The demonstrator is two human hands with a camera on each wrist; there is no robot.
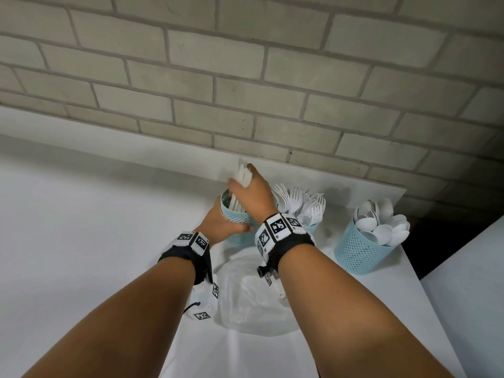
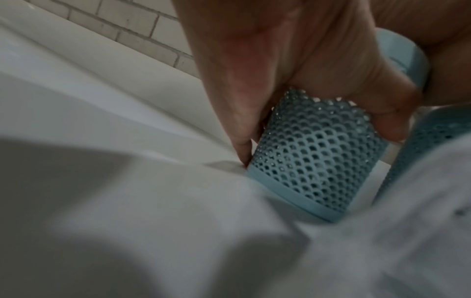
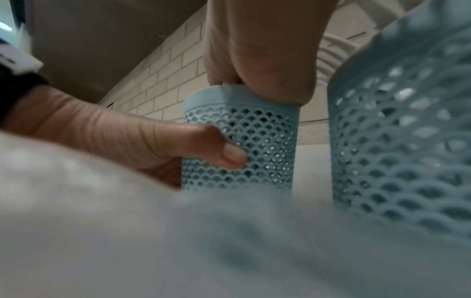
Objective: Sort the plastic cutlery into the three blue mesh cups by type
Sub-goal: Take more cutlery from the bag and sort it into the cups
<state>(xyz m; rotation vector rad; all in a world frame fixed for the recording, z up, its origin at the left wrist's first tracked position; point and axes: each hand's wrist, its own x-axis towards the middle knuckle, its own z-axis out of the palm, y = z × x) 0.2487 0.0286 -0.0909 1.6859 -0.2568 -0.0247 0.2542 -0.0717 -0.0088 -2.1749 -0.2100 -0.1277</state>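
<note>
- While the left hand (image 1: 221,223) curled round the near side of the left mesh cup (image 1: 236,217), its thumb (image 3: 224,155) pressed against the mesh and the cup stood upright on the white table (image 1: 81,214).
- Right hand (image 1: 252,190) hovered over that cup's mouth, fingers closed round a bundle of white knives (image 1: 242,175) whose lower ends reached down into the cup.
- Middle mesh cup (image 1: 309,227), just right of the first and partly hidden behind the right wrist, was packed with white forks (image 1: 302,203).
- Far-right mesh cup (image 1: 362,251), set apart near the table's right edge, was heaped with white spoons (image 1: 381,227).
- Crumpled clear plastic bag (image 1: 253,301) lay on the table near the person, between the forearms.
- Grey brick wall (image 1: 245,64) rose behind the table's far edge.
</note>
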